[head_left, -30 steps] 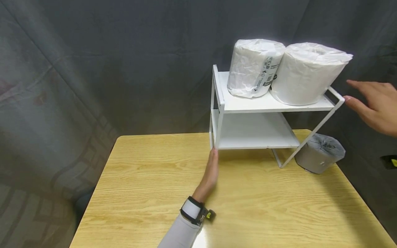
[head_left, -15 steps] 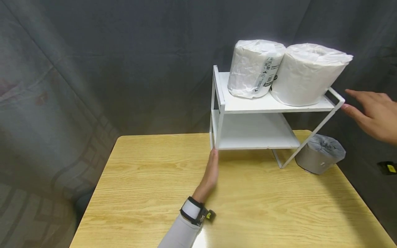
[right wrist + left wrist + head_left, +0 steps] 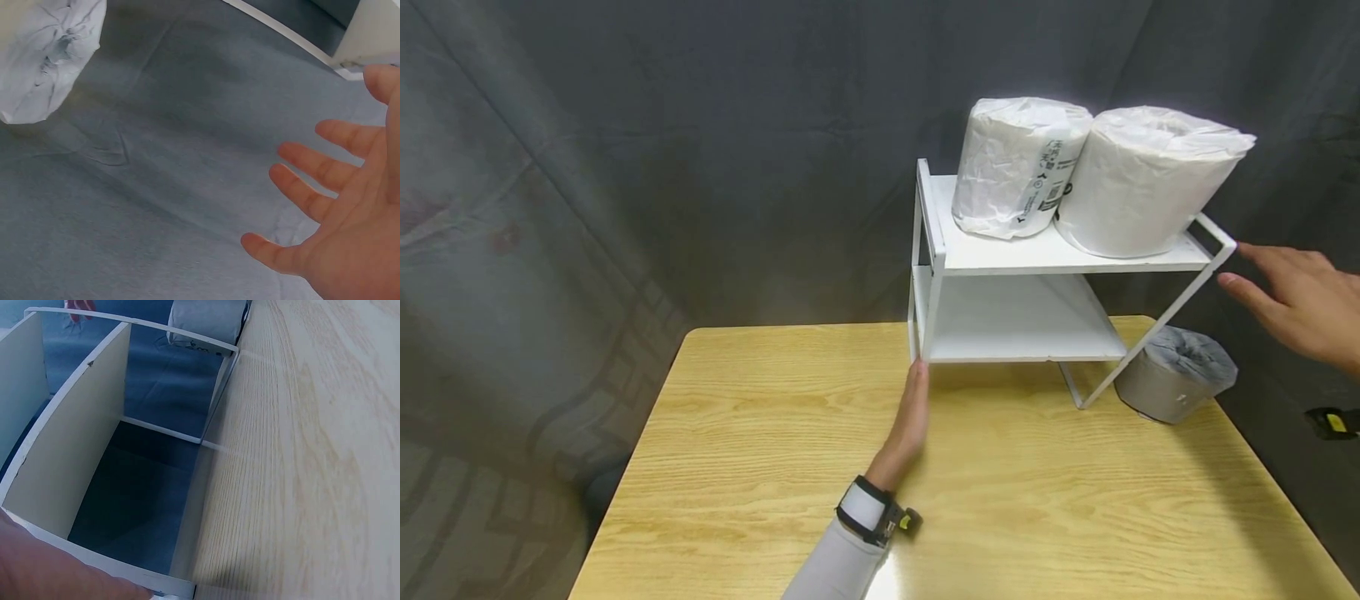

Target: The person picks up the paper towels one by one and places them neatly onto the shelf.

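Right hand (image 3: 1300, 308) open beside rack (image 3: 1045, 254), rolls (image 3: 1142, 179) atop.

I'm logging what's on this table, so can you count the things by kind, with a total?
Wrapped paper rolls: 3 — two on the top shelf, one grey-looking roll on the table
White two-tier rack: 1
Total: 4
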`<state>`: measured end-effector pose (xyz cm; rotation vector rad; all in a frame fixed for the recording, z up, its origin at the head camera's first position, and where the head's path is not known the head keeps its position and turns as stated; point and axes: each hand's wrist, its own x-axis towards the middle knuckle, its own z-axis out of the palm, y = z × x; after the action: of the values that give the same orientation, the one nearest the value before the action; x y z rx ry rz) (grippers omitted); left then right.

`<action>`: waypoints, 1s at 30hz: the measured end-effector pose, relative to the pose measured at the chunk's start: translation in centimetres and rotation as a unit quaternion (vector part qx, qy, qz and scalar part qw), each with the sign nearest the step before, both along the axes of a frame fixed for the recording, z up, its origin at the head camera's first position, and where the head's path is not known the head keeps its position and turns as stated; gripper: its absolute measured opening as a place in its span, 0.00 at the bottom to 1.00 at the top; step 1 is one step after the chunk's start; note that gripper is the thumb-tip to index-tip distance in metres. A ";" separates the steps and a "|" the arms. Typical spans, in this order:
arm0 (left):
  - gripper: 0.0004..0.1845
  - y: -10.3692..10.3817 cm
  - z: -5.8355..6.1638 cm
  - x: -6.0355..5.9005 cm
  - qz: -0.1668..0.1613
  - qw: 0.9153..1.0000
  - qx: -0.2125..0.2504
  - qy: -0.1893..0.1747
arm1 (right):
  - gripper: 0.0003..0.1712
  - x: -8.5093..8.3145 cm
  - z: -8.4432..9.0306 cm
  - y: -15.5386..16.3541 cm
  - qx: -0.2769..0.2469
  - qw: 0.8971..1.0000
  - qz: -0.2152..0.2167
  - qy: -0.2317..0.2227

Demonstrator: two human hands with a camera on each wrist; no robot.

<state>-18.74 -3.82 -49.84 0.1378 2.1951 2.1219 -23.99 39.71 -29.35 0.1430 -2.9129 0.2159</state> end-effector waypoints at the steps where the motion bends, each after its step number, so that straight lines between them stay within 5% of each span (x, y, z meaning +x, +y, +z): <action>1: 0.40 0.0 0.0 0.0 0.001 1.000 0.000 0.002 | 0.46 0.0 -0.2 0.1 0.000 1.000 -0.001 -0.002; 30: 0.39 -0.2 0.0 0.2 -0.010 1.000 -0.004 0.011 | 0.44 0.0 -3.9 0.7 0.000 0.999 0.008 -0.040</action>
<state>-18.54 -3.98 -49.81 0.1836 2.2049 2.1113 -23.99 40.42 -33.21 0.1612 -2.9926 0.2291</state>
